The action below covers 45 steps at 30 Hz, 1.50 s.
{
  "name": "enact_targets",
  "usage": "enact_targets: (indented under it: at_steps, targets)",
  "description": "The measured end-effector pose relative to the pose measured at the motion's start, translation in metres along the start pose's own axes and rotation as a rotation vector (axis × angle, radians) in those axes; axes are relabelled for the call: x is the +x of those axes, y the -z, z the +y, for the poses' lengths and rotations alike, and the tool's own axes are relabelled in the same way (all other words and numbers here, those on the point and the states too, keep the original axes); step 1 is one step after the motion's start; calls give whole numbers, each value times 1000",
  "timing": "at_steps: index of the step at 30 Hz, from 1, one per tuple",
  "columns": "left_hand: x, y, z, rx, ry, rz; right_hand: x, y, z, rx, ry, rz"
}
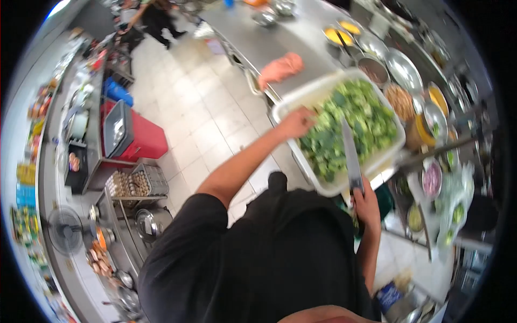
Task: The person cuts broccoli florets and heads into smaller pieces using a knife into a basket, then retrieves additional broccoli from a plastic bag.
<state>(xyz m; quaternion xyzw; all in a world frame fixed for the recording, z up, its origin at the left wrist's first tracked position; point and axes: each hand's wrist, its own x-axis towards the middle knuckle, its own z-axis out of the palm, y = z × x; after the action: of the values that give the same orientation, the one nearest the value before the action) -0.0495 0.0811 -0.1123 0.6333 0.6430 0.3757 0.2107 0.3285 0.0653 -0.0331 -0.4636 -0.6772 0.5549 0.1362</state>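
Note:
A large white tub (280,110) holds a heap of cut green broccoli (350,110). My right hand (367,204) is closed around the handle of a kitchen knife (351,153), whose long wide blade points away from me over the broccoli. At the tub's left side, my left hand (298,123) reaches over the rim with its fingers curled near the broccoli. Whatever those fingers hold, if anything, is too small to make out.
A pink cloth (281,70) lies on the steel table (318,51) beyond the tub. Bowls of ingredients, including a metal bowl (404,70), line the right. A red bin (145,132) and egg trays (129,183) stand left. Another person (156,21) is far back.

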Motion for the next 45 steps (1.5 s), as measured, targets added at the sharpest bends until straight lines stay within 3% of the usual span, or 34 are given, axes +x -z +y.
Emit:
enact_targets:
  at_steps: [2, 9, 14, 15, 20, 22, 24, 26, 31, 37, 45]
  targets:
    - [1, 4, 2, -45, -4, -34, -6, -4, -10, 88, -115, 40]
    - [7, 9, 7, 3, 26, -45, -4, -18, -22, 646, 36, -15]
    - [17, 13, 11, -124, 251, -62, 4, -17, -20, 548, -170, -4]
    - [17, 21, 26, -340, 463, -81, 0, -18, -23, 540, -183, 13]
    - [29, 18, 9, -1135, 879, 184, -15, -15, -19, 327, -47, 82]
    - [26, 5, -28, -1448, 759, 75, -24, -10, -31, 243, -15, 85]
    - [27, 11, 7, -1564, 736, 153, -21, -5, -31, 101, 16, 109]
    - [25, 21, 21, -1637, 741, 49, -22, -8, -33, -21, 140, 191]
    - [24, 17, 49, -1534, 751, 107, -29, -12, -41, -93, 109, 182]
    - [16, 8, 54, -1471, 712, 85, -22, -14, -38, -167, 247, 177]
    - [9, 9, 97, -1267, 656, 209, -15, -16, -45, -184, 183, 156]
